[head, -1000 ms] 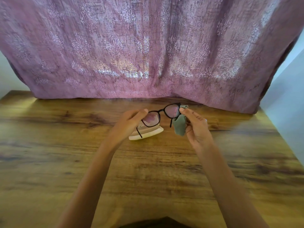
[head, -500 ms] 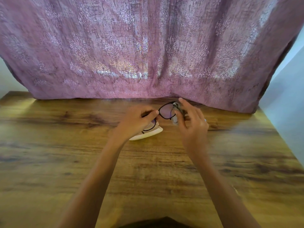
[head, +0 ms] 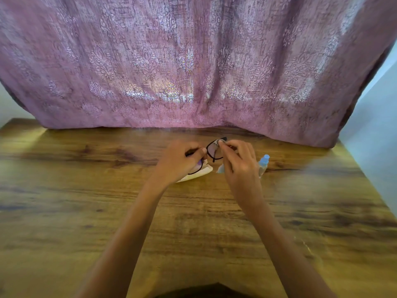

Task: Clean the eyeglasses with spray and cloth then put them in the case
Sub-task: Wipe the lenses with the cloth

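Observation:
Black-framed eyeglasses hang just above the wooden table, held between both hands. My left hand grips the frame's left side and covers most of that lens. My right hand pinches a small grey cloth against the right lens, thumb in front, fingers behind. The open cream case lies on the table under my left hand, mostly hidden. A small clear spray bottle with a blue cap stands just right of my right hand.
A mauve patterned curtain hangs along the table's far edge, close behind the hands. A pale wall runs beside the table's right edge. Bare wood stretches to the left, right and near side.
The glasses have come down and turned, and both hands have closed in around them. My right hand has wrapped the cloth over the right lens. The spray bottle now shows beside it.

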The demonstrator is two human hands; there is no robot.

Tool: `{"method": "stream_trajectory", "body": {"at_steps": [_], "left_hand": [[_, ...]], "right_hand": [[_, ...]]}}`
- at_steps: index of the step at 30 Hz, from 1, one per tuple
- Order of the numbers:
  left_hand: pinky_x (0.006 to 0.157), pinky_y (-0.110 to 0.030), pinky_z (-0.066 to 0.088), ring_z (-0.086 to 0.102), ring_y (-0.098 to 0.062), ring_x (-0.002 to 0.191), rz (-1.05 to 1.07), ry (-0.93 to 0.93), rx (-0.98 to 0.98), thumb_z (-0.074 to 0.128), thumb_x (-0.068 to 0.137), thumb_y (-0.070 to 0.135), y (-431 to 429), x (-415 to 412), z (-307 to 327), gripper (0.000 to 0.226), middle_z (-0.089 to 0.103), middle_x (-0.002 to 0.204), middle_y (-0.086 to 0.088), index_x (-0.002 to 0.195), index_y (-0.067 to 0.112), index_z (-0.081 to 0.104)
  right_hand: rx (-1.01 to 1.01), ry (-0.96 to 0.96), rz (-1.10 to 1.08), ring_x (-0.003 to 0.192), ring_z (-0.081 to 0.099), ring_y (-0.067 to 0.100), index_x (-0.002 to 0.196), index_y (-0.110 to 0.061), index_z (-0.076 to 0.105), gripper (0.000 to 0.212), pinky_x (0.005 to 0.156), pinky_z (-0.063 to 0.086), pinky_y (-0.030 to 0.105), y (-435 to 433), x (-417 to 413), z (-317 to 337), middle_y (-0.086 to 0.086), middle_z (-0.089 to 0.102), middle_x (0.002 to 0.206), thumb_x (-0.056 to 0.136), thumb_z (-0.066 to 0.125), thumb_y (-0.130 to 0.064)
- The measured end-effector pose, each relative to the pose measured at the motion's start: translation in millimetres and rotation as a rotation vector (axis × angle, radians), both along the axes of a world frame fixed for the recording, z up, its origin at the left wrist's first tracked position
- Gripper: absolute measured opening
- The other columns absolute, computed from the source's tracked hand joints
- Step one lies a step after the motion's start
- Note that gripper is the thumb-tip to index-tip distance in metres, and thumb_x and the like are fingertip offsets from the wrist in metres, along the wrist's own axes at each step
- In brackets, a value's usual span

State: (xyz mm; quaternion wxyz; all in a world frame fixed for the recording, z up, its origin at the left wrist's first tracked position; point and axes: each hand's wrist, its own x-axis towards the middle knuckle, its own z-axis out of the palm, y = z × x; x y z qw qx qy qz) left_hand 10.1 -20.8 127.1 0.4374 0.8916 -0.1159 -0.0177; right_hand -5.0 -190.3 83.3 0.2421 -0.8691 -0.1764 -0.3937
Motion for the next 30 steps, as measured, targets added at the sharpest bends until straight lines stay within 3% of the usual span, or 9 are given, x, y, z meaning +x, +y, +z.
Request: {"method": "stream_trajectory", "body": {"at_steps": [2,6,11,16,20,23,27,30], "left_hand": [[0.063,-0.022,0.039,0.057,-0.003,0.064,0.028,0.006,-0.022,0.053,0.095,0.025,1,-1,0,0.026,0.067,0.069,0.009,0.074,0.024,0.068],[0.069,-0.025,0.042,0.063,-0.012,0.075,0.076,0.023,-0.054,0.054,0.095,0.026,4,-1,-1,0.025,0.07,0.074,0.004,0.077,0.019,0.071],[0.064,-0.029,0.042,0.06,-0.015,0.069,0.074,-0.002,0.006,0.054,0.095,0.026,3,-3,0,0.024,0.07,0.075,0.0,0.084,0.018,0.072],[0.058,-0.029,0.037,0.05,-0.007,0.056,0.063,-0.053,0.07,0.053,0.095,0.024,3,-5,2,0.024,0.069,0.071,-0.002,0.08,0.017,0.071],[0.067,-0.037,0.044,0.059,-0.018,0.07,0.081,-0.04,0.06,0.053,0.095,0.025,1,-7,2,0.024,0.07,0.075,-0.003,0.079,0.018,0.071],[0.062,-0.034,0.04,0.054,-0.014,0.061,0.078,-0.041,0.078,0.053,0.095,0.024,1,-7,3,0.025,0.069,0.073,-0.003,0.078,0.019,0.07],[0.06,-0.039,0.039,0.055,-0.025,0.065,0.052,-0.048,0.12,0.051,0.096,0.025,0,-6,4,0.029,0.065,0.071,-0.012,0.078,0.009,0.068],[0.059,-0.033,0.038,0.053,-0.019,0.062,0.056,-0.062,0.117,0.052,0.095,0.023,1,-9,3,0.026,0.066,0.07,-0.007,0.079,0.014,0.069]], "right_hand": [[0.007,0.0,-0.012,0.09,0.055,0.024,0.111,0.004,0.07,0.023,0.086,0.042,0.022,0,1,1,0.016,0.064,0.099,0.089,0.065,0.0],[0.002,0.013,0.022,0.088,0.059,0.027,0.108,0.006,0.07,0.022,0.083,0.048,0.025,4,-7,-4,0.017,0.065,0.097,0.087,0.068,0.003],[-0.054,0.03,0.092,0.089,0.058,0.025,0.112,0.006,0.069,0.025,0.084,0.048,0.026,16,-12,-6,0.016,0.065,0.097,0.087,0.069,0.002],[-0.036,0.03,0.074,0.096,0.051,0.021,0.116,0.005,0.067,0.029,0.087,0.048,0.026,14,-3,-3,0.015,0.064,0.103,0.087,0.067,0.005],[-0.01,0.033,0.007,0.09,0.052,0.021,0.114,0.005,0.068,0.026,0.082,0.047,0.023,7,4,-1,0.014,0.062,0.099,0.088,0.068,0.003],[-0.013,0.036,0.038,0.091,0.052,0.021,0.114,0.005,0.068,0.028,0.083,0.048,0.024,9,2,-3,0.014,0.063,0.1,0.087,0.067,0.007],[-0.064,0.041,0.118,0.094,0.055,0.024,0.117,0.006,0.066,0.03,0.087,0.05,0.028,16,-5,-6,0.016,0.063,0.103,0.087,0.066,0.007],[-0.05,0.056,0.094,0.096,0.054,0.024,0.118,0.006,0.065,0.031,0.092,0.047,0.026,14,-3,-6,0.016,0.062,0.105,0.087,0.065,0.008]]}}
